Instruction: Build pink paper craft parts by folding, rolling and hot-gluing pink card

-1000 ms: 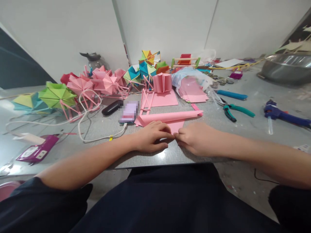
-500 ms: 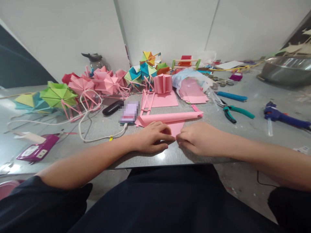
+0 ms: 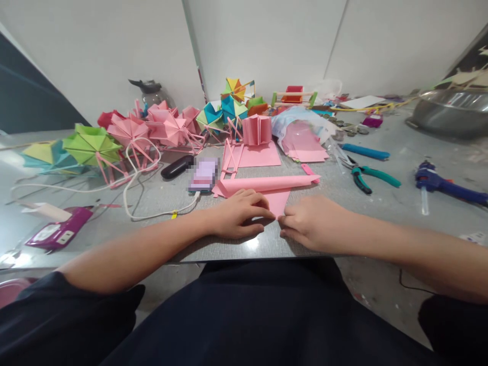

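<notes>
A sheet of pink paper (image 3: 281, 198) lies in front of me on the table, its far edge curled into a long roll and one corner pointing at me. My left hand (image 3: 242, 213) rests on its left part with fingers spread, the index fingertip touching the near corner. Against the same corner, from the right, are the curled fingertips of my right hand (image 3: 316, 223); they hide what is between them. Just beyond the roll sit a pink folded-paper wheel (image 3: 257, 129) and a pink stick frame (image 3: 231, 158) on a flat pink sheet (image 3: 263, 155).
A phone (image 3: 204, 174) with a white cable and a black case (image 3: 177, 167) lie left. Green-handled pliers (image 3: 375, 176), a blue cutter (image 3: 366, 151) and a blue glue gun (image 3: 450, 183) lie right. Several paper wheels (image 3: 91, 146) stand behind, near a metal bowl (image 3: 453, 114) and power strip (image 3: 59, 229).
My right hand has shifted slightly right and toward me, showing more of the paper near the corner. My left hand stays nearly still. The view has tilted a little.
</notes>
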The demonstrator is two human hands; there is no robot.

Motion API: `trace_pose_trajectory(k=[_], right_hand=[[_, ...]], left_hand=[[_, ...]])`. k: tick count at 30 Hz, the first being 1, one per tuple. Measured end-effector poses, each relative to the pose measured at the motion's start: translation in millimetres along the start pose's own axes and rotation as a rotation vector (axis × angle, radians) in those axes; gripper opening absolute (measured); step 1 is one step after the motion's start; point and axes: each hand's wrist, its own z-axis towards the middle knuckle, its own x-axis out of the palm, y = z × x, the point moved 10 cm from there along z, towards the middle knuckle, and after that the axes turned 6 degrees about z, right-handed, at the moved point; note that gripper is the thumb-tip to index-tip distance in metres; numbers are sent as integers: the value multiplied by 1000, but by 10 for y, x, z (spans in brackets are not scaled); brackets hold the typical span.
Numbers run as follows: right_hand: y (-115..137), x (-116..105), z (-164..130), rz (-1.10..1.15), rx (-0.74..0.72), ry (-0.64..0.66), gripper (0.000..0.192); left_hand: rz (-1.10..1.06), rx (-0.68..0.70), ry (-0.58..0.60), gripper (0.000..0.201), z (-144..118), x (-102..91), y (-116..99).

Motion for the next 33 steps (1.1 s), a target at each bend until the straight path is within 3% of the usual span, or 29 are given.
trace_pose_trajectory(k=[13,33], right_hand=[[138,11,-36,-131,1,-65,31],[124,33,-3,-206,24,-27,32]], left_hand=[[-25,-18,-3,31,13,-2,19],[-24,-7,-28,30,16,-1,19]])
